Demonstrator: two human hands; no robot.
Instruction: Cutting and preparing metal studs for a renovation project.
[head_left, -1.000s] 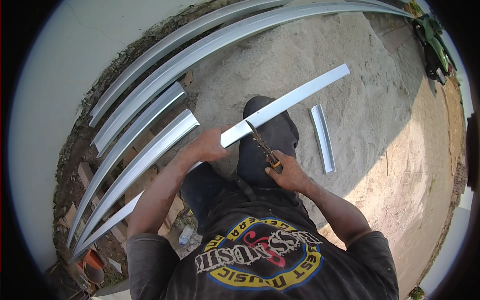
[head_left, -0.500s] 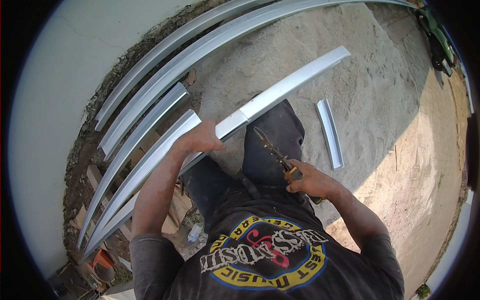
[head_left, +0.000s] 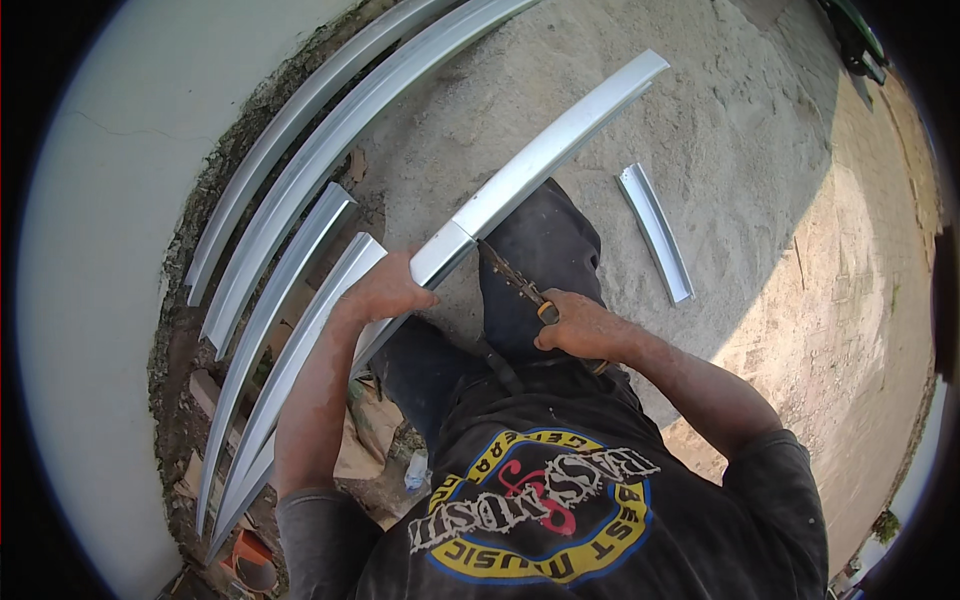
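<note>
My left hand (head_left: 388,290) is closed round a long silvery metal channel (head_left: 556,148) that lies aslant over my thighs. A crosswise seam shows in the channel a little beyond that hand. My right hand (head_left: 582,326) is wrapped round the handles of a pair of tin snips (head_left: 514,274) with yellow-and-black grips. The snips' jaws point up and left, and their tip is at the channel's lower edge near the seam. Whether the blades bite the metal I cannot tell. To the right, a short offcut of channel (head_left: 656,236) lies on the ground.
Several long metal channels (head_left: 300,180) lie to the left along a pale wall (head_left: 110,300). Near the lower left are an orange pot-like thing (head_left: 254,562), cardboard scraps and a crumpled clear plastic item (head_left: 416,468). A dark green object (head_left: 856,40) stands at the far right.
My right hand has brought the tin snips up and left, so their tip now meets the channel's edge by the seam. My left hand keeps its hold; the whole view has shifted slightly.
</note>
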